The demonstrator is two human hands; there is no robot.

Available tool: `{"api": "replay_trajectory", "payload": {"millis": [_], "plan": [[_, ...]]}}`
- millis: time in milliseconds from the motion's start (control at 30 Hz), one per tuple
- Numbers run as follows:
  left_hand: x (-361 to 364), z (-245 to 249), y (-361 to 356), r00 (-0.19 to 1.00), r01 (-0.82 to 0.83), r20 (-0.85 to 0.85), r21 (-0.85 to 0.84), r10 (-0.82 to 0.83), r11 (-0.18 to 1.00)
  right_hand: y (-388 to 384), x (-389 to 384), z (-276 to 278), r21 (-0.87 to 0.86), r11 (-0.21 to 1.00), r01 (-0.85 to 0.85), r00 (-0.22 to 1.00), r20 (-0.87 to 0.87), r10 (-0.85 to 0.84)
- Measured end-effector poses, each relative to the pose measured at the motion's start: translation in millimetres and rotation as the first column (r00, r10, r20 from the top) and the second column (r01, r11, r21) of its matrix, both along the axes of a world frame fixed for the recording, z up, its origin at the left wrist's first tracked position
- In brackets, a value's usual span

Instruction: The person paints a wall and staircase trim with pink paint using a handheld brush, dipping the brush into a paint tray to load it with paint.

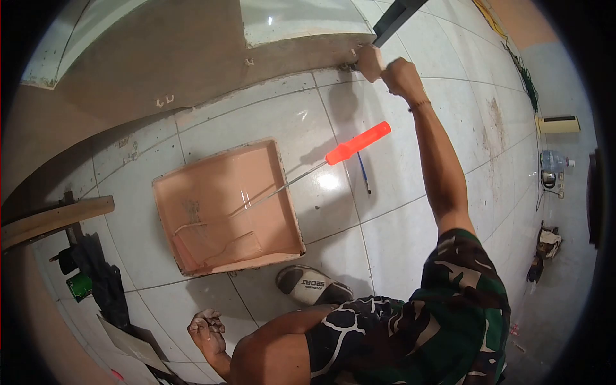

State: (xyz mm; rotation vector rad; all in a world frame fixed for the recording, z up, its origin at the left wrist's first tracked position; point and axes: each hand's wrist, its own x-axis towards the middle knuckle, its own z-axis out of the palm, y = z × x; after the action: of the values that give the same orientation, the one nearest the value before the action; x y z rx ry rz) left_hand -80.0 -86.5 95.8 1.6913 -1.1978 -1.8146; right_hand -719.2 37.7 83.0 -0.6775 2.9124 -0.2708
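Observation:
My right hand [403, 78] reaches out to the low wall, fingers closed on a flat peach-coloured pad [370, 63]. The pad overlaps the foot of the painted wall [295, 58] beside a dark upright post. My left hand [208, 332], smudged with pale paint, hangs beside my bent knee with loosely curled fingers and nothing visible in it. On the floor between them sits a paint tray [293, 212] with peach paint inside. A roller with a bright orange handle [358, 144] leans across its right rim, its wire frame reaching into the paint.
A thin blue brush [364, 173] lies on the white tiles right of the tray. My shoe [313, 286] is just below the tray. A wooden plank [58, 216] and dark cloth [106, 276] are at left. A water bottle [556, 160] stands along the right side.

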Motion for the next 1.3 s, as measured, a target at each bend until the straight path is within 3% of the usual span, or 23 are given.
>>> {"api": "replay_trajectory", "payload": {"millis": [33,67,233,367,433,500,567,700,833,933,967,1033,1100,1167,1233,1300], "plan": [[2.1,0.0,1.2,1.000,-0.002,0.014,-0.002,0.002,1.000,1.6,2.8,2.9,0.053,0.994,-0.090,0.983,-0.157,0.098],[4.1,0.5,2.5,0.999,-0.002,0.032,-0.002,0.002,1.000,9.8,9.2,6.0,-0.025,0.998,-0.049,0.994,-0.099,0.046],[0.4,-2.1,2.8,0.999,0.015,0.042,0.018,-0.015,1.000,17.7,27.3,13.8,0.006,0.997,0.074,0.988,0.139,-0.074],[-8.6,1.7,0.3,0.999,0.021,0.038,0.012,-0.022,1.000,8.3,3.9,-4.5,0.016,0.998,0.067,0.994,0.080,-0.068],[-2.4,-1.6,1.0,1.000,0.004,0.018,0.003,-0.004,1.000,4.6,-3.6,3.3,0.023,0.996,-0.081,0.989,-0.122,0.083],[-1.7,-1.2,1.6,1.000,-0.012,0.002,0.003,0.012,1.000,5.7,17.0,26.4,0.043,0.991,-0.123,0.978,-0.162,0.128],[-7.4,2.0,0.6,0.998,0.039,0.038,0.017,-0.040,0.999,12.2,37.5,40.6,-0.138,0.990,-0.043,0.986,-0.167,0.019],[-14.2,-3.6,-1.2,0.997,0.081,-0.015,-0.062,-0.082,0.995,28.7,63.4,40.3,-0.088,0.993,0.074,0.996,-0.044,-0.078],[-16.4,-3.3,-8.0,1.000,-0.015,0.012,-0.038,0.015,0.999,16.3,80.7,32.7,-0.129,0.992,0.005,1.000,-0.009,-0.006],[-6.4,-0.6,-6.1,1.000,-0.028,0.006,-0.024,0.029,0.999,-19.4,124.7,55.9,-0.299,0.950,0.095,0.979,0.203,-0.034],[-4.5,-0.6,-5.6,0.999,-0.011,-0.037,-0.011,0.010,1.000,-33.7,142.0,61.6,-0.335,0.942,-0.007,0.980,0.187,0.074],[0.6,-3.3,-2.3,0.998,-0.055,-0.008,0.013,0.055,0.998,-57.8,161.7,52.1,-0.467,0.879,-0.097,0.918,0.299,0.261],[6.3,-7.8,1.5,0.994,-0.094,-0.053,0.063,0.098,0.994,-95.3,193.4,42.5,-0.599,0.799,-0.043,0.769,0.491,0.410],[8.5,-10.4,4.6,0.992,-0.112,-0.053,0.032,0.114,0.993,-136.9,226.6,24.9,-0.605,0.791,0.092,0.584,0.676,0.449],[18.1,-16.9,9.8,0.986,-0.107,-0.129,0.012,0.108,0.994,-177.1,263.1,-3.7,-0.652,0.745,0.141,0.508,0.693,0.511],[41.4,-25.8,11.6,0.985,-0.144,-0.091,0.005,0.144,0.990,-207.9,289.7,-2.8,-0.571,0.816,0.088,0.424,0.763,0.488]]}}
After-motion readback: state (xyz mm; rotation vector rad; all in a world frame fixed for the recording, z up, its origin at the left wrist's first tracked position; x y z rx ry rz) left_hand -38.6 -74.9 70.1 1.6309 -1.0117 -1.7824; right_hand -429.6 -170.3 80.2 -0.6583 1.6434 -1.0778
